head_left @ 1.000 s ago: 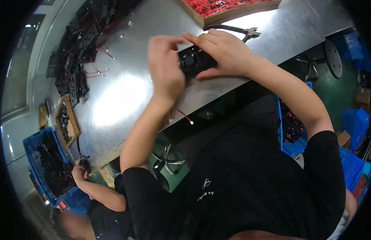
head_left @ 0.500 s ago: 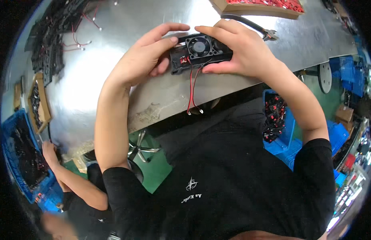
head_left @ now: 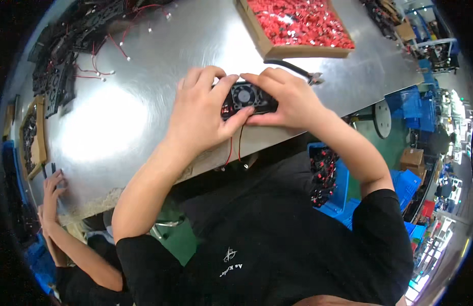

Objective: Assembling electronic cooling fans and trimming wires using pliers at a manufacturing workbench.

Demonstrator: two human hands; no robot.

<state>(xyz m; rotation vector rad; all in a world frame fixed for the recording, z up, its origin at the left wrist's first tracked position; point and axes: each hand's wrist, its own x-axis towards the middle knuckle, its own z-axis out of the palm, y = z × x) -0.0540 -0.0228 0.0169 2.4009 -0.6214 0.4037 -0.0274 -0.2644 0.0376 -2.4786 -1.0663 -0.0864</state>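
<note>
Between my two hands, on the metal table point(head_left: 154, 66), is a black plastic housing with small cooling fans point(head_left: 244, 95). My left hand point(head_left: 203, 104) grips its left end, the thumb pressing along the near edge by the fan. Around the right end closes my right hand point(head_left: 287, 94), fingers at the far edge and thumb at the near one. Two thin red and black wires point(head_left: 240, 145) with white plugs hang from the housing over the table's front edge. Part of the housing is covered by my fingers. Just beyond my right hand lie pliers point(head_left: 297, 70) with dark handles.
A cardboard tray point(head_left: 308, 52) full of small red parts sits at the back. Several black housings with wires point(head_left: 57, 76) are piled at far left, near a cardboard box point(head_left: 40, 137). A co-worker's hand point(head_left: 52, 186) rests at the left edge. Blue bins point(head_left: 341, 186) stand below right.
My left hand has moved from beside the housing onto its left end, thumb now over the near edge. The view has shifted, showing more of the tray of red parts.
</note>
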